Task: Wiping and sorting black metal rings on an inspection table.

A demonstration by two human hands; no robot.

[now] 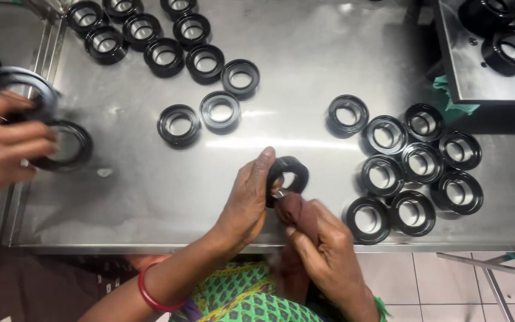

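My left hand (247, 200) grips a black ring-shaped part (290, 172) upright just above the steel table (305, 89), thumb along its left side. My right hand (323, 244) holds a dark brown cloth (296, 210) pressed against the lower edge of that ring. Both hands are near the table's front edge, in the middle. A red bangle (150, 293) sits on my left wrist.
Several black rings lie in a cluster at the right (418, 164) and in rows at the back left (162, 56). Another person's hand (1, 146) at the far left touches larger rings (67, 146). A metal block (490, 59) with rings stands at the back right.
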